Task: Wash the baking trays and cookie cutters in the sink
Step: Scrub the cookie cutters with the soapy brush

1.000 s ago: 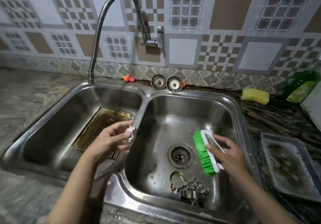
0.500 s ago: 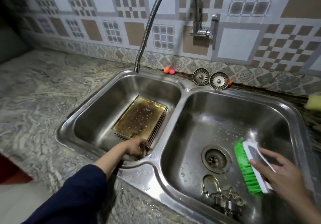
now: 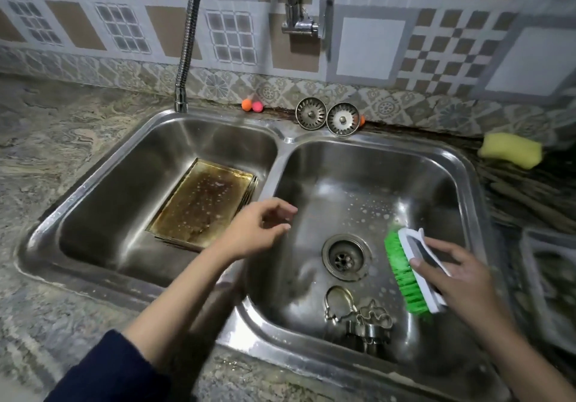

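Below the right hand (image 3: 461, 277), which is gripping a green-bristled scrub brush (image 3: 411, 272) by its white back, the cookie cutters (image 3: 358, 317) are lying in a tangle on the floor of the right basin (image 3: 358, 164). Left hand (image 3: 255, 233) is hovering over the divider, fingers loosely curled, holding nothing. Just beyond it, stacked baking trays (image 3: 202, 202) are leaning in the left basin, top one brown with grease. Judging: cutters light, thin-edged, wet and slippery, best pinched by the rim; trays stiff, greasy, best gripped at the raised edge.
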`<state>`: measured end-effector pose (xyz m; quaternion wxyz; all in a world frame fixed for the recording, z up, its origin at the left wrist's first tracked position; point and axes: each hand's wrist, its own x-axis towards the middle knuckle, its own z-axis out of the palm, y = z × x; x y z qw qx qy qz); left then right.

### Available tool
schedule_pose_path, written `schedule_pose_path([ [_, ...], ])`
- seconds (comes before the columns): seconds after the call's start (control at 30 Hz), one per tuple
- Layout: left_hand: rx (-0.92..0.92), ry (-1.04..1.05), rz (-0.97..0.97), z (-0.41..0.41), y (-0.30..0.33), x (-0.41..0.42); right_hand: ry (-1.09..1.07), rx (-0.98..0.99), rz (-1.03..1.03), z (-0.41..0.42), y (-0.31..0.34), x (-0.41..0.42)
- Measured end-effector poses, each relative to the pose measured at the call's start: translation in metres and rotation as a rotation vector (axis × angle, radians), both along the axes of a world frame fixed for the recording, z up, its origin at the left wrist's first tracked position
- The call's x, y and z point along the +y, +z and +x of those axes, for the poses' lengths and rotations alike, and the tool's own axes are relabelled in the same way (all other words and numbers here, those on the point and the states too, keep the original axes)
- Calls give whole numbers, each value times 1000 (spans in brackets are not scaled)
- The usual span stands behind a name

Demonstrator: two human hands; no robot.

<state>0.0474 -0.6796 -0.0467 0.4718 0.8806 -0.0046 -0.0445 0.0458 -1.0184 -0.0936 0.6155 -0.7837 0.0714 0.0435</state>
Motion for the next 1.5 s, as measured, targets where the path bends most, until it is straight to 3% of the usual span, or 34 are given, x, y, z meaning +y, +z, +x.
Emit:
schedule_pose_path([
  [0.13, 182, -517, 363, 11, -50, -76, 3, 5, 1, -9, -2, 3],
  [0.23, 174, -807, 752, 17, -92, -111, -3, -3, -1, -18, 3, 0],
  [0.33, 205, -893, 961, 16, -111, -131, -3, 2, -46, -29, 7, -9],
  [0.57, 171, -854, 1015, 17, -127, -144, -70, -18, -102, -46, 24, -35],
  [0.7, 166, -636, 795, 27, -113, -130, -183, -142, -155, -41, 57, -63],
  [0.83, 119, -349, 293, 37, -71, -124, -343, -219, -356, -23, 92, -108],
  [0.97, 282, -187, -320, 28, -32, -133, -341, -119, -530, -9, 89, -142],
  [1.17, 485, -115, -796, 8, -18, -157, -271, -20, -640, -5, 59, -144],
  [1.3, 600, -34, -966, -2, -25, -165, -283, -47, -638, -8, 60, -144],
  [1.5, 635, 16, -958, -12, -31, -167, -344, -216, -491, -20, 98, -124],
])
